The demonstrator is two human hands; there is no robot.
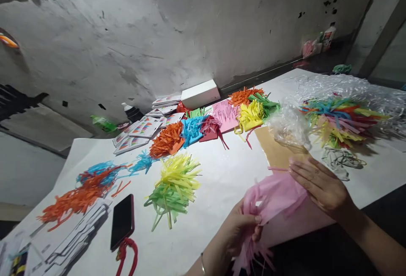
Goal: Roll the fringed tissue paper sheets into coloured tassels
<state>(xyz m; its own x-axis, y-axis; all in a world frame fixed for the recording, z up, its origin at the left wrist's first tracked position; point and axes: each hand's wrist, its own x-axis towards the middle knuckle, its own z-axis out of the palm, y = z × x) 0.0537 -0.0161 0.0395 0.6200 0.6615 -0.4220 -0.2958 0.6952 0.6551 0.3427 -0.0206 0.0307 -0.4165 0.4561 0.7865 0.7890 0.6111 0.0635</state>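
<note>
Pink tissue-like paper (274, 197), cut into a fringe, spans the two hands at the near edge of the tan sheet (269, 147), which serves as landmark. Left hand (242, 227): placed nearer the wearer than the tan sheet and to its left, with thumb and fingers clamped on the gathered pink paper; loose fringe hangs below the grip, and a bangle (203, 263) circles the wrist. Right hand (322, 185): laid palm down at the right side of the tan sheet, its fingers straight and together, resting on the other end of the pink paper rather than closed around it.

On the far right part of the tan sheet sits a clear plastic bag (290, 125); farther right lies a multicoloured fringe bundle (345, 117). Just beyond the sheet's far left corner is a yellow fringed bunch (252, 113), the near end of a row running leftward through pink (224, 113), dark red (209, 128), blue (192, 130) and orange (166, 138) bunches. Well left of the sheet lie a yellow-and-green bunch (177, 174) and, farther left, a dark-screened phone (123, 222) with a red strap (131, 248).
</note>
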